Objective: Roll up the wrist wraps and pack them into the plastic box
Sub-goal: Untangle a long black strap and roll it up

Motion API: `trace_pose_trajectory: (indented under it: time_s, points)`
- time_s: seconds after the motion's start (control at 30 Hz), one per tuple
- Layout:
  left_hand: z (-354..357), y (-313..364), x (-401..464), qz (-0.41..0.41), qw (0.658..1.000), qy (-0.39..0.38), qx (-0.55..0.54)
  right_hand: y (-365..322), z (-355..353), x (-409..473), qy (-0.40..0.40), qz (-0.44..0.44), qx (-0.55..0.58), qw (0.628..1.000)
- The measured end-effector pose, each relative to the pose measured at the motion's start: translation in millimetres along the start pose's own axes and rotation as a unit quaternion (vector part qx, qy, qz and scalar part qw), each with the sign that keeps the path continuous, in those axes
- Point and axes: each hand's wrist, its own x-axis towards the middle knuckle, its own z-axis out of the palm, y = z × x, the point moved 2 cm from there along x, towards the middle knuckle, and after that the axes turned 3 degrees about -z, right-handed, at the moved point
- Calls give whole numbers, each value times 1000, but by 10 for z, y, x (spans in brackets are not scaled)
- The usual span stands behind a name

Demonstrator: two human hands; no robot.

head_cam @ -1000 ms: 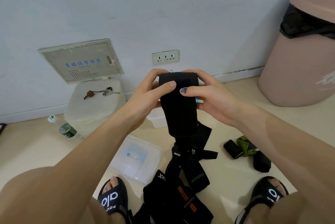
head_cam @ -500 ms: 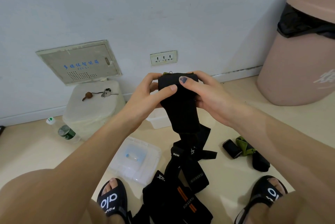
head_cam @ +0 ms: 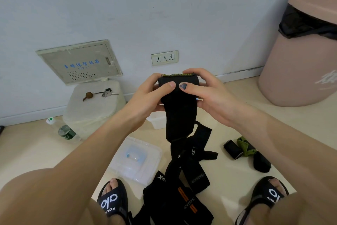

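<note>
Below both hands' fingers, curled round the black fabric wrist wrap (head_cam: 179,104) — left hand (head_cam: 145,100), right hand (head_cam: 211,95) — lay a glossy beige tiled floor (head_cam: 237,179), meeting a pale blue-white wall (head_cam: 164,6) beyond the fingertips.

Through my feed the light was soft, even and cool, shadows faint on the floor (head_cam: 237,179). Wide-angle distortion bent the edges; my near arms looked slightly soft.
</note>
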Motion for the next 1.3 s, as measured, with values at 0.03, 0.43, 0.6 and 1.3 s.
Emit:
trace_pose_trajectory:
  time_s: [0.03, 0.43, 0.6, 1.3]
  points:
    - [-2, 4, -3, 5, 1000, -2, 4, -6, -11, 4, -6, 7, 1, 1000]
    - [-44, -2, -18, 58, 998, -10, 21, -15, 23, -20, -21, 25, -48, 998]
    - [-15, -13, -13, -2, 999, -11, -44, 10, 24, -12, -14, -2, -33, 999]
    - [-139, 3, 26, 11, 992, 60, -107, 200, 171, -187, -123, 141, -93, 978]
